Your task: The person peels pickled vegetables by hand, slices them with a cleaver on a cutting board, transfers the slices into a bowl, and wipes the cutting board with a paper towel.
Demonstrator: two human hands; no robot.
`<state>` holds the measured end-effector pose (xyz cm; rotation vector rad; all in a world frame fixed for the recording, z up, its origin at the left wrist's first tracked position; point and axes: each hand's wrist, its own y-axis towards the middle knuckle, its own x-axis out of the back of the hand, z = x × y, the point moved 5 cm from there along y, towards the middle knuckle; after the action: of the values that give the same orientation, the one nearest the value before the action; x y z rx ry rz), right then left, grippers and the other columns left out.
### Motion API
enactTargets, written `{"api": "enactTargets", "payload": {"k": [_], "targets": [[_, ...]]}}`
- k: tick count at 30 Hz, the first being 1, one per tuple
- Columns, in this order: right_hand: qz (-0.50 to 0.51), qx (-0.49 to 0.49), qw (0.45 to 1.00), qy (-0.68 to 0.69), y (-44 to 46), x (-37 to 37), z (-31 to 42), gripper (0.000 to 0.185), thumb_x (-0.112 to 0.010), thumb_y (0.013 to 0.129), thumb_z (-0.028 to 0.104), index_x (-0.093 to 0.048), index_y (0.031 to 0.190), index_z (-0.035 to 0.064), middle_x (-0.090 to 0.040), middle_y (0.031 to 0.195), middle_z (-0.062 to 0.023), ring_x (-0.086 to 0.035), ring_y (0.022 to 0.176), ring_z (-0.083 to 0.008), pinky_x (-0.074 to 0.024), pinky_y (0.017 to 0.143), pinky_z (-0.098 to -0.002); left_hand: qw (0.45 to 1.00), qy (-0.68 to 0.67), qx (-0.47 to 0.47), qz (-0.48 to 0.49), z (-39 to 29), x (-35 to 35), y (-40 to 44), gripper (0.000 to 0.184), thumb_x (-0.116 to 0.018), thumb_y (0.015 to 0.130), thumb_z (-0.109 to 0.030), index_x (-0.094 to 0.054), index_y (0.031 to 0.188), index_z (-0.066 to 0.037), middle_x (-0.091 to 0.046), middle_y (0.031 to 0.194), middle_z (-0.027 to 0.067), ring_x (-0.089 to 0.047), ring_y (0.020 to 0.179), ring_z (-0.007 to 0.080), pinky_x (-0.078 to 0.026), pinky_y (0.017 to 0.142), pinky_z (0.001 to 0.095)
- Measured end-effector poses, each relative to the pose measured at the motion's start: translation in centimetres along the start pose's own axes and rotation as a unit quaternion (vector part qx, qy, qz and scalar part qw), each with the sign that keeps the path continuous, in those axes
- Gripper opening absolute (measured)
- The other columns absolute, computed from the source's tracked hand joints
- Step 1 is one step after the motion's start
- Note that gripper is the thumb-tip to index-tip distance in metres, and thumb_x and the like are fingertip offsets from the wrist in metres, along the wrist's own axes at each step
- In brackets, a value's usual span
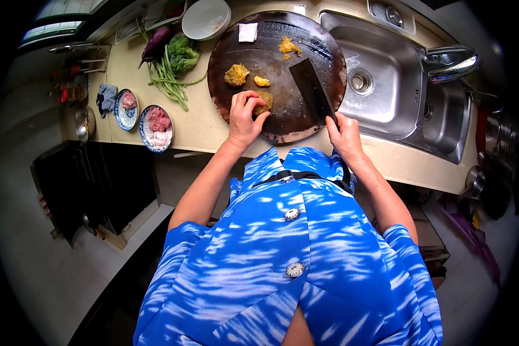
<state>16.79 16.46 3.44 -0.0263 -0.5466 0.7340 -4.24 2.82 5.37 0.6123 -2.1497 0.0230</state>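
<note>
Within the curled left hand [245, 117], a brownish lump [263, 102].

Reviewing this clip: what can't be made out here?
- Head view: part of the yellowish lump, hidden by the left hand.
- Head view: most of the handle of the cleaver, covered by the right hand.
- Head view: what the red items at far left are; too small and blurred.
</note>
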Motion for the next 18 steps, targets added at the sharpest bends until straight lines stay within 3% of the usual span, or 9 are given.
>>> {"api": "enactTargets", "payload": {"k": [6, 12, 15, 17, 18], "targets": [[0.008, 0.005, 1.0, -0.018, 0.3, 0.0, 0.2, 0.025, -0.057, 0.084, 0.013, -0.054, 0.069, -0.0058, -0.051, 0.058, -0.0257, -0.056, 0.055, -0.0417, -0.0394, 0.049, -0.0436, 0.999, 0.008, -0.028, -0.027, -0.1, 0.4, 0.2, 0.023, -0.074, 0.063, -0.002, -0.061, 0.082, -0.003, -0.058, 0.095, 0.0119, -0.056, 0.09, 0.0292, -0.047, 0.078, 0.0365], [0.025, -0.023, 0.999, -0.026, 0.5, 0.1, 0.6, 0.024, -0.056, 0.084, 0.013, -0.055, 0.071, -0.0062, -0.054, 0.063, -0.0277, -0.057, 0.065, -0.0442, -0.0416, 0.054, -0.0456, 0.997, -0.025, 0.001, -0.079, 0.1, 0.1, 0.0, 0.012, -0.072, 0.071, -0.002, -0.064, 0.079, 0.001, -0.062, 0.096, 0.0132, -0.061, 0.085, 0.0276, -0.05, 0.075, 0.0335], [0.017, -0.008, 0.999, -0.036, 0.6, 0.1, 0.8, 0.023, -0.056, 0.084, 0.014, -0.056, 0.072, -0.0063, -0.054, 0.064, -0.028, -0.057, 0.067, -0.0446, -0.042, 0.055, -0.0465, 0.996, -0.022, 0.009, -0.084, 0.2, -0.3, -0.2, 0.009, -0.069, 0.073, 0.0, -0.066, 0.082, 0.001, -0.062, 0.096, 0.0114, -0.062, 0.084, 0.0227, -0.051, 0.07, 0.0301], [0.019, -0.008, 0.999, -0.04, 0.6, 0.1, 0.9, 0.023, -0.056, 0.084, 0.014, -0.056, 0.072, -0.0063, -0.054, 0.064, -0.0282, -0.057, 0.067, -0.0447, -0.0422, 0.056, -0.0468, 0.977, -0.142, 0.143, -0.071, 1.3, -1.0, -0.8, 0.011, -0.068, 0.075, 0.002, -0.068, 0.086, 0.0, -0.061, 0.098, 0.0105, -0.062, 0.082, 0.0182, -0.051, 0.063, 0.0263], [0.022, -0.008, 0.999, -0.044, 0.6, 0.2, 1.0, 0.023, -0.055, 0.084, 0.014, -0.057, 0.073, -0.0063, -0.054, 0.065, -0.0283, -0.057, 0.067, -0.0448, -0.0423, 0.056, -0.0472, 0.977, -0.142, 0.142, -0.071, 1.4, -1.0, -0.8, 0.011, -0.068, 0.075, 0.002, -0.068, 0.086, 0.0, -0.061, 0.098, 0.0105, -0.062, 0.082, 0.0182, -0.051, 0.063, 0.0263]]}}
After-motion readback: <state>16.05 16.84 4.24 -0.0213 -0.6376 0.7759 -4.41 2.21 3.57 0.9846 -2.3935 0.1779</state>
